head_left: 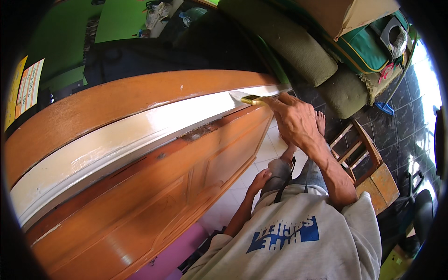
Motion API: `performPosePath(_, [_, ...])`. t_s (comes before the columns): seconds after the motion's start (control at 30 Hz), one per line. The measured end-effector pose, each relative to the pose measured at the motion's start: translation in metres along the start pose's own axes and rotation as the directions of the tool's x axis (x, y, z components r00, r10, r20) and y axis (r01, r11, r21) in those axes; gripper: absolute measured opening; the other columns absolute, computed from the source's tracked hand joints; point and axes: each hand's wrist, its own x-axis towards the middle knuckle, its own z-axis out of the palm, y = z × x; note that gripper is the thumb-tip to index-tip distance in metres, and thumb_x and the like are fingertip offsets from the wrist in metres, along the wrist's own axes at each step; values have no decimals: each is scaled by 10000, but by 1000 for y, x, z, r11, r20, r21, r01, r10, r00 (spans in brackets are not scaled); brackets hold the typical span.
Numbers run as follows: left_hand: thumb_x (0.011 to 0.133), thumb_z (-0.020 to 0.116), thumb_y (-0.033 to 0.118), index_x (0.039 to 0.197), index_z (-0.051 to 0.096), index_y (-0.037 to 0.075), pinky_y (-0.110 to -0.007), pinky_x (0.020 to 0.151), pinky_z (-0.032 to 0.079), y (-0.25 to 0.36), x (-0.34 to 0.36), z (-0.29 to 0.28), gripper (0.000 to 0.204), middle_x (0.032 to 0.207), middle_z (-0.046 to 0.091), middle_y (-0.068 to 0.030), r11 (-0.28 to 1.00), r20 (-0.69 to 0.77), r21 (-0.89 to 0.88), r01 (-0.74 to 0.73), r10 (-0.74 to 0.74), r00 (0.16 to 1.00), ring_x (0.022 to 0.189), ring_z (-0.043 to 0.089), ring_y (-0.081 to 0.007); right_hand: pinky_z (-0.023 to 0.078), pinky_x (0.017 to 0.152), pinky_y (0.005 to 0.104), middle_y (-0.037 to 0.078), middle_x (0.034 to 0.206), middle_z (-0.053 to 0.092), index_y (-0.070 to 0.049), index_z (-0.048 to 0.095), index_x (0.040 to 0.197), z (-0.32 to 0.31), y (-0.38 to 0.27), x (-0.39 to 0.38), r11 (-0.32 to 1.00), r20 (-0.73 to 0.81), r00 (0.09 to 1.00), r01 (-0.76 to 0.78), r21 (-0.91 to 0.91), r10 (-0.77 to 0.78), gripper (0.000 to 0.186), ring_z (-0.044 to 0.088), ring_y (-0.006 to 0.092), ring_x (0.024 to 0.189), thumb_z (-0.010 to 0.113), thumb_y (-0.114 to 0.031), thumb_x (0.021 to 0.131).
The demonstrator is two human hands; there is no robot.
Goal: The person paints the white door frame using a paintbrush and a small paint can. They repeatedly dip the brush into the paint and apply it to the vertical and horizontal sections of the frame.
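My right hand (294, 116) is closed round the handle of a paintbrush (252, 100). Its pale bristles touch the white-painted strip (163, 117) of a frame, near the strip's right end. The paint looks wet and bright in the middle, while a creamier tone shows towards the left. An orange-brown wooden board (107, 99) borders the strip on its far side. Below it stands a panelled wooden door (186, 186) with a rough, dark patch along its top edge. Down by my thigh, my left hand (260, 180) is closed, its fingers curled; whether it holds anything is hidden.
A rolled olive-brown cushion (298, 46) lies at the far right, beside a green bag (364, 49) and a cardboard box (350, 16). A wooden chair or stool (368, 163) stands right of me on dark tiles. A blue brush head (385, 108) rests on the floor.
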Motion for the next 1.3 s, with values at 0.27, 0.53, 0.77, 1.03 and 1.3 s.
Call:
performPosePath(0.27, [1017, 584, 405, 1441, 488, -63, -354, 1090, 418, 2, 1, 1, 639, 1368, 608, -210, 999, 13, -43, 28, -28, 1000, 1273, 569, -255, 544, 652, 432, 141, 923, 650, -131, 725, 1217, -24, -11, 15, 999, 96, 995, -16, -44, 20, 422, 697, 317, 785, 597, -40, 825])
performPosePath(0.53, [1014, 586, 405, 1444, 485, -62, -359, 1091, 416, -7, 5, 2, 642, 1372, 606, -208, 999, 12, -37, 11, -10, 1000, 1275, 566, -254, 550, 627, 412, 146, 910, 645, -113, 715, 1232, -34, -23, 16, 998, 83, 996, 29, -54, -25, 439, 695, 308, 773, 622, -36, 810])
performPosePath(0.77, [1005, 594, 414, 1448, 478, -62, -360, 1102, 410, 3, 2, 3, 660, 1395, 592, -218, 999, 10, -35, 19, -19, 1000, 1292, 559, -265, 552, 623, 389, 139, 890, 640, -88, 719, 1221, -34, -25, 14, 997, 48, 997, 68, -43, -66, 428, 696, 282, 771, 635, -36, 805])
performPosePath(1.03, [1004, 597, 416, 1450, 473, -66, -359, 1103, 409, -4, 4, 1, 669, 1410, 581, -215, 998, 21, -59, 28, -27, 999, 1294, 557, -262, 542, 622, 400, 131, 869, 634, -86, 724, 1209, -35, -34, 10, 993, -8, 994, 106, -46, -107, 402, 687, 277, 771, 621, -35, 824])
performPosePath(1.3, [1008, 600, 401, 1441, 488, -62, -358, 1092, 420, 1, -3, -1, 644, 1386, 600, -201, 997, -10, -70, 13, -13, 1000, 1285, 562, -249, 556, 686, 390, 133, 1038, 710, -67, 665, 1250, -38, 12, -14, 935, 121, 984, -166, 312, 134, 332, 716, 297, 784, 591, -51, 927])
